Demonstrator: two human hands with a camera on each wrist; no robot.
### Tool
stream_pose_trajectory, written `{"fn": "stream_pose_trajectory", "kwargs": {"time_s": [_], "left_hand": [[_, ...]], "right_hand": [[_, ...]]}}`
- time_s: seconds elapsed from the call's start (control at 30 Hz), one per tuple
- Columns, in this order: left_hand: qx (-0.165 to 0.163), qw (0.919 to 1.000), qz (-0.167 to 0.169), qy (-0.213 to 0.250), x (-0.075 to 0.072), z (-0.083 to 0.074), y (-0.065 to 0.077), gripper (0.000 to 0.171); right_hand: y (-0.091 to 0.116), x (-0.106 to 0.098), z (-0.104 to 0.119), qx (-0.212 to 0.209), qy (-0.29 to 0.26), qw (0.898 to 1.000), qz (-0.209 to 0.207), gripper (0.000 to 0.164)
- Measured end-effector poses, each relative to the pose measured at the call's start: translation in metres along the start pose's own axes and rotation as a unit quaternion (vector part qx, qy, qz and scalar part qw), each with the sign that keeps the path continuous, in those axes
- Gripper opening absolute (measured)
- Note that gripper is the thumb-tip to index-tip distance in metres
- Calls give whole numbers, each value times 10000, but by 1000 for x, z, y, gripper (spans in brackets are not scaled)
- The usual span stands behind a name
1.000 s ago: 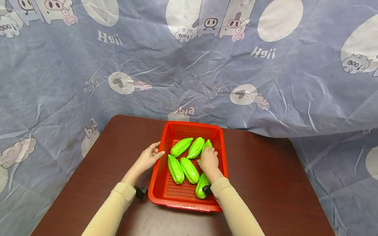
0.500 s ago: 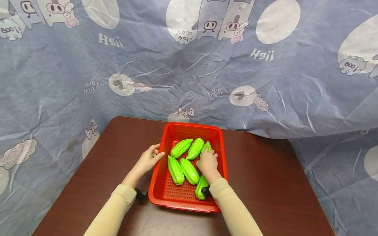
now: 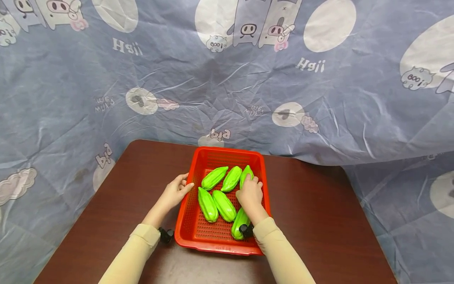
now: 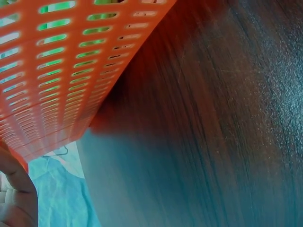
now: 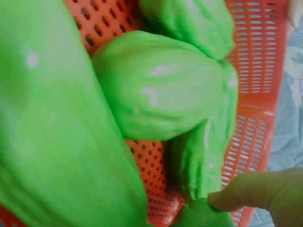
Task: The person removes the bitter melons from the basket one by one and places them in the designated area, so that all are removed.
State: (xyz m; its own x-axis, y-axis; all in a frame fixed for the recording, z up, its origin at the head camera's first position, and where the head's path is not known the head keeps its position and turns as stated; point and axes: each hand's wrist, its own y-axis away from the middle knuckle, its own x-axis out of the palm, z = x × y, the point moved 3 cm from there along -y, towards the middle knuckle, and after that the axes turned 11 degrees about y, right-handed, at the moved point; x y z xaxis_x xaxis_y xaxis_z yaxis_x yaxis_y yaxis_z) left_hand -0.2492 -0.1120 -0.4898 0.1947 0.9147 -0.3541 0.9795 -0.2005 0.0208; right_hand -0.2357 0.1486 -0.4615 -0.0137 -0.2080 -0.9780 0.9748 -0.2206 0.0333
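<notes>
A red perforated plastic basket (image 3: 227, 247) holds several bright green, ridged gourds, among them one gourd (image 3: 207, 205) at the left and another gourd (image 3: 224, 206) in the middle. My left hand (image 3: 174, 192) grips the basket's left rim, thumb over the edge and fingers outside. Inside the basket, my right hand (image 3: 251, 195) holds the far-right gourd (image 3: 246, 173) between thumb and fingers; part of it is hidden under the hand. The right wrist view shows the thumb (image 5: 251, 191) on that gourd's end. Below the right wrist lies another gourd (image 3: 238, 227), partly covered by the wrist camera.
The basket stands on a dark brown wooden table (image 3: 312, 213), near its back edge. Behind and at both sides hangs a grey-blue printed cloth (image 3: 213, 79). Two more gourds lie at the back of the basket, the left one (image 3: 214, 177) beside the other (image 3: 232, 179).
The gourd in my right hand has shifted slightly toward the back of the basket, and more of its tip shows. The left hand keeps its place on the rim; the head view has swung slightly.
</notes>
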Motion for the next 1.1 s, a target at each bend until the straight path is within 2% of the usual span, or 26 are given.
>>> {"fn": "stream_pose_trajectory", "kwargs": {"time_s": [0.2, 0.37, 0.5, 0.73, 1.1], "left_hand": [[-9, 9999, -42, -118, -4, 1, 0, 58], [-45, 9999, -15, -112, -6, 1, 0, 58], [-41, 10000, -26, -65, -7, 3, 0, 57], [-1, 10000, -17, 61, -7, 4, 0, 57], [2, 9999, 35, 100, 0, 4, -1, 57]], "right_hand": [[2, -18, -7, -176, -690, 9974, -132, 74], [1, -38, -14, -197, -1390, 9899, -193, 74], [0, -53, -18, -198, -1747, 9839, -319, 74], [-1, -67, -32, -85, -2091, 9769, -431, 73], [-4, -69, -69, 130, -2376, 9680, -800, 69]]}}
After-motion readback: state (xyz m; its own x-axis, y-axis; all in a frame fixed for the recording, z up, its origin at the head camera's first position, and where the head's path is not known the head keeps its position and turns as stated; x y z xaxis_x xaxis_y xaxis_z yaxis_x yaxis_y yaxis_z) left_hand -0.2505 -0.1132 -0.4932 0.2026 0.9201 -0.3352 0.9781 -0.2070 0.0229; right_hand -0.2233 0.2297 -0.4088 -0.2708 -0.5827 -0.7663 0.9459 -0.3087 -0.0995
